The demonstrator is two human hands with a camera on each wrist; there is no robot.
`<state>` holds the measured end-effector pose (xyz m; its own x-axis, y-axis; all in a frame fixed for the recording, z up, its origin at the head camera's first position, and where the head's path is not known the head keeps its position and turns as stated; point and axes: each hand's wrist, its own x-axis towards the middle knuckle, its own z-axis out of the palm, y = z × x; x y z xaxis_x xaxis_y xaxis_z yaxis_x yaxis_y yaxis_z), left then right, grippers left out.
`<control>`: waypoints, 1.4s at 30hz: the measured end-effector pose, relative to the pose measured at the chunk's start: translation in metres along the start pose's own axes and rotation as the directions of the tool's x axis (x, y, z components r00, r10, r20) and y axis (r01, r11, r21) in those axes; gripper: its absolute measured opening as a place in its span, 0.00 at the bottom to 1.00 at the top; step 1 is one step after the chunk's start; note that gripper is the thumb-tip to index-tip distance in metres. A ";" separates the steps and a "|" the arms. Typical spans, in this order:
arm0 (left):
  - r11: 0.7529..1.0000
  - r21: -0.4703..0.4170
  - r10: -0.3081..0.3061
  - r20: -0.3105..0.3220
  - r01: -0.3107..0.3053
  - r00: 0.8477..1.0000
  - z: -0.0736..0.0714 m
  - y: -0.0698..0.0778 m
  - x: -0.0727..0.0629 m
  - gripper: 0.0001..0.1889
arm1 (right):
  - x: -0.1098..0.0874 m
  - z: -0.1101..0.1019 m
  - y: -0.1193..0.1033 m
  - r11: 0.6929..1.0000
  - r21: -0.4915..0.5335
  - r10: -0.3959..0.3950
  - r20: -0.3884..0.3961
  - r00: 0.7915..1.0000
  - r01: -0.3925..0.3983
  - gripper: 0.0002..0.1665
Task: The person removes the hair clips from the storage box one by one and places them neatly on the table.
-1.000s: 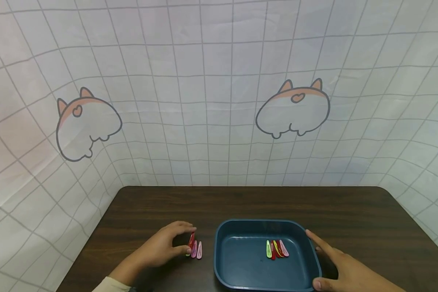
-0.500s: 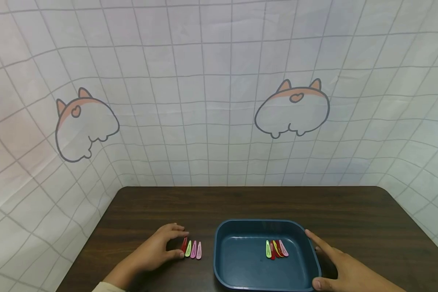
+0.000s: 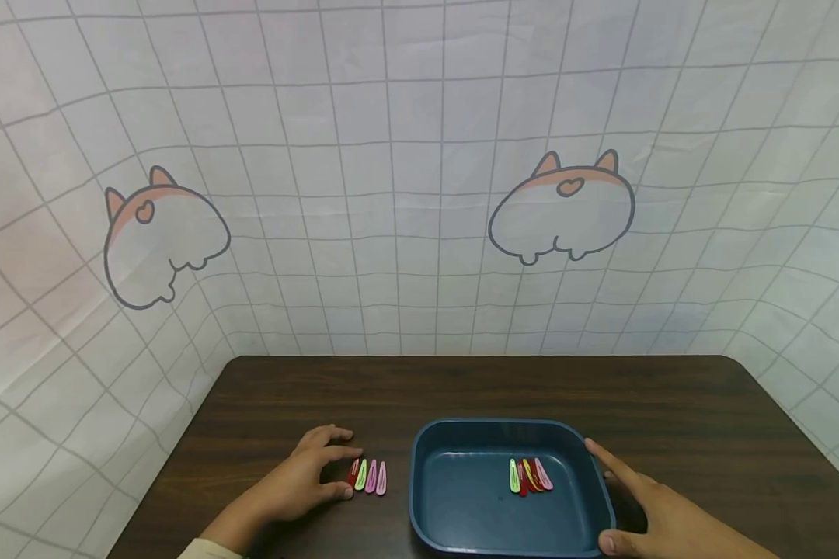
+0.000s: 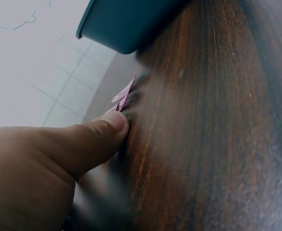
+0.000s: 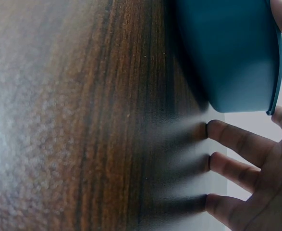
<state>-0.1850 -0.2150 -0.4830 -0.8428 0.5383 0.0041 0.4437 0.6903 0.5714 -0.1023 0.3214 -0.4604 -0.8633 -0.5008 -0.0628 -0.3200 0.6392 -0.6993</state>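
Observation:
In the head view, my left hand (image 3: 301,477) is at the left end of a row of snap hair clips. Its thumb and index finger pinch a red hair clip (image 3: 353,471) at its two ends. Right of that lie a lime green clip (image 3: 360,475), a purple clip (image 3: 371,477) and a pink clip (image 3: 381,479). My left thumb (image 4: 100,137) touches down beside the pink clips in the left wrist view. My right hand (image 3: 660,516) rests spread against the right side of a blue tray (image 3: 454,536), thumb and index finger at its rim.
Inside the tray lies a fanned group of several hair clips (image 3: 529,476), green, red, yellow and pink. A dark wooden table (image 3: 308,388) bears everything. Behind it hangs a white gridded cloth (image 3: 419,272) with cartoon animal prints.
My left hand has moved left, bringing the red clip from over the green clip down to the row's left end and straightening it there. The right hand and tray have not moved.

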 end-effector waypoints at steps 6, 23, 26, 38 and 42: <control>1.000 -0.011 0.010 0.013 -0.010 1.000 -0.002 0.001 0.000 0.33 | 0.000 0.000 -0.001 1.000 0.000 0.004 -0.004 1.000 -0.004 0.61; 0.995 -0.009 0.101 -0.069 -0.101 0.993 -0.014 0.037 0.013 0.27 | -0.002 0.002 -0.001 1.000 -0.024 -0.015 -0.031 0.999 0.014 0.62; 0.993 -0.033 0.108 -0.065 -0.110 0.992 -0.014 0.048 0.017 0.27 | -0.001 0.002 -0.001 0.999 -0.032 -0.023 -0.038 0.999 0.022 0.61; 0.988 -0.044 0.144 -0.047 -0.146 0.988 -0.011 0.077 0.029 0.29 | 0.001 0.003 0.000 0.999 -0.027 -0.029 -0.025 0.999 0.029 0.60; 0.986 -0.062 0.152 -0.034 -0.154 0.988 -0.008 0.086 0.033 0.31 | 0.001 0.003 0.000 0.999 -0.033 -0.035 -0.030 0.999 0.034 0.60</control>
<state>-0.1773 -0.1411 -0.4270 -0.7754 0.6201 0.1191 0.5485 0.5680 0.6136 -0.1018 0.3196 -0.4623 -0.8628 -0.5053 -0.0167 -0.3620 0.6405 -0.6773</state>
